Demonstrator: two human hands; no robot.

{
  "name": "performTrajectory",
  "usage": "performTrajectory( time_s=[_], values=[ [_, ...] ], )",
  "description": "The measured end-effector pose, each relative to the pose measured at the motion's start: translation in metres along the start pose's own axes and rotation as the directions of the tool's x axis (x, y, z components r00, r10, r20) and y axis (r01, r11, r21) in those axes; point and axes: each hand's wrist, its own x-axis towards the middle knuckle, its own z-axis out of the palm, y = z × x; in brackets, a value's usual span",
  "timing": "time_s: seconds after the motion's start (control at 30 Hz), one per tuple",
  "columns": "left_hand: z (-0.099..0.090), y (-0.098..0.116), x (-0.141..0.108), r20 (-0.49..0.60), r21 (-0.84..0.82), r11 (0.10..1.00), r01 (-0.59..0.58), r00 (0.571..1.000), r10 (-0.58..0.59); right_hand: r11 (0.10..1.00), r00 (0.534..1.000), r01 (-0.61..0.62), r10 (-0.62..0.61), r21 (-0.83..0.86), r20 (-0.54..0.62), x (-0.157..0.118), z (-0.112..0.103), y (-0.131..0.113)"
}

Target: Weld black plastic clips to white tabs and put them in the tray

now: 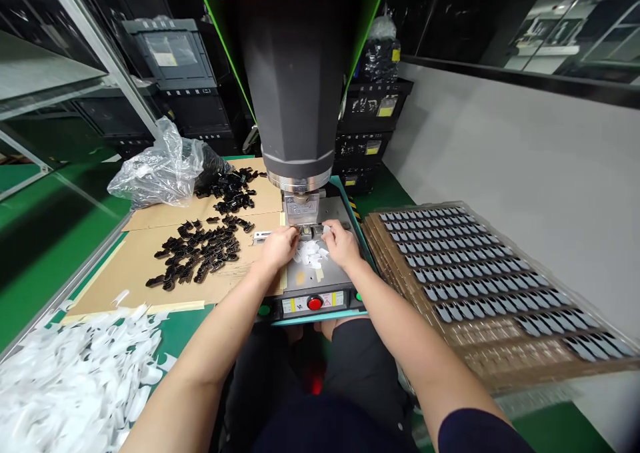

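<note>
My left hand (281, 246) is at the left side of a small metal fixture (307, 230), fingers pinched together; whatever they grip is hidden. On the other side, my right hand (342, 244) pinches a small white plastic piece (327, 229) between thumb and fingers. Directly above the fixture is the metal head (302, 208) of a press, under its dark grey housing (297, 93). Several loose white plastic pieces (311, 254) lie on the machine's metal base (300, 281) between my hands.
Black plastic parts (200, 250) are spread over cardboard (135, 256) at the left, near a clear plastic bag (163, 166). A big heap of white pieces (75, 380) lies front left. Stacked trays (480, 333) of grey-faced parts stand right. A red button (315, 303) faces me.
</note>
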Motion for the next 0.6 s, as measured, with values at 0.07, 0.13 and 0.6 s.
performTrajectory(
  time_s=[0.07, 0.13, 0.6],
  values=[
    [0.002, 0.0, 0.002, 0.031, 0.042, 0.999, -0.026, 0.999, 0.025, 0.979, 1.0, -0.005, 0.009, -0.201, 0.021, 0.003, 0.001, -0.004],
    [0.003, 0.0, 0.001, 0.043, 0.079, 0.995, -0.059, 0.998, 0.056, 0.941, 1.0, 0.01, -0.005, -0.339, 0.015, 0.005, 0.005, -0.006],
    [-0.007, 0.018, -0.015, 0.016, 0.124, 0.991, -0.045, 0.999, 0.043, 0.833, 0.951, 0.304, -0.238, -0.463, 0.196, 0.011, 0.032, -0.021]
  ],
)
